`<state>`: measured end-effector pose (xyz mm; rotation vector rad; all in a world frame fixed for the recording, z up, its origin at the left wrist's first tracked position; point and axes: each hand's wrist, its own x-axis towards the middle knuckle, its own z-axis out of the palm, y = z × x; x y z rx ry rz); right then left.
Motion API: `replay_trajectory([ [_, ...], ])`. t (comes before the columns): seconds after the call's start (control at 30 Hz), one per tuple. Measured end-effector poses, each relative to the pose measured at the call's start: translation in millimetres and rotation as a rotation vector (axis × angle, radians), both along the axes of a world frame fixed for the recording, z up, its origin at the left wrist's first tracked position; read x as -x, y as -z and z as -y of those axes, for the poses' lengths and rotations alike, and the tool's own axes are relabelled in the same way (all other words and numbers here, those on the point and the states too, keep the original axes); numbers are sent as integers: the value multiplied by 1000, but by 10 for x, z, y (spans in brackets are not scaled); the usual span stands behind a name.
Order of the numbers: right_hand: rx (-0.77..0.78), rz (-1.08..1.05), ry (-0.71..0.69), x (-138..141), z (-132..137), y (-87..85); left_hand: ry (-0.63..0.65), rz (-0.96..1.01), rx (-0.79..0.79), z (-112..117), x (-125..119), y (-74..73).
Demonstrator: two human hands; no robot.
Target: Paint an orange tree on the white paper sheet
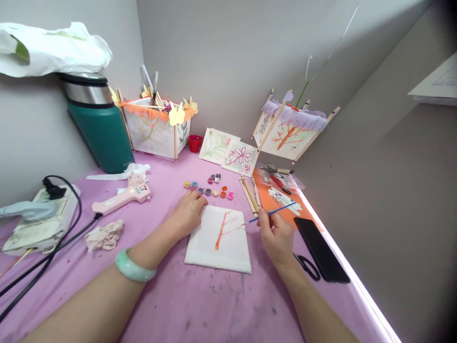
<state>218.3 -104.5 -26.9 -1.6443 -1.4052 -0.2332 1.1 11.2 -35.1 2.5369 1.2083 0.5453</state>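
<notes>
The pink-covered desk point(200, 309) holds a painted paper lantern point(152, 128) at the far left and a pink glue gun point(121, 197) nearer, on the left. Mid-desk lies a white card point(228, 252) bearing an orange painted tree point(221, 231). The left hand point(189, 213) rests relaxed and open on the card's far left corner, just near small paint pots point(209, 190). The right hand point(274, 237) grips a thin blue paintbrush point(271, 214), its tip above the card's right side.

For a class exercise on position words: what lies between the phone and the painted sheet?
In the head view, the right hand, holding a paintbrush, lies between the phone and the sheet.
</notes>
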Motion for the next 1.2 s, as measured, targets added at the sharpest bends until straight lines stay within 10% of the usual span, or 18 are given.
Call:
replay_trajectory([
  [0.77, 317, -4, -136, 160, -1118, -130, 3, 7, -53, -30, 3, 81],
  [1.2, 91, -343, -253, 116, -524, -229, -10, -5, -21, -18, -2, 40],
])
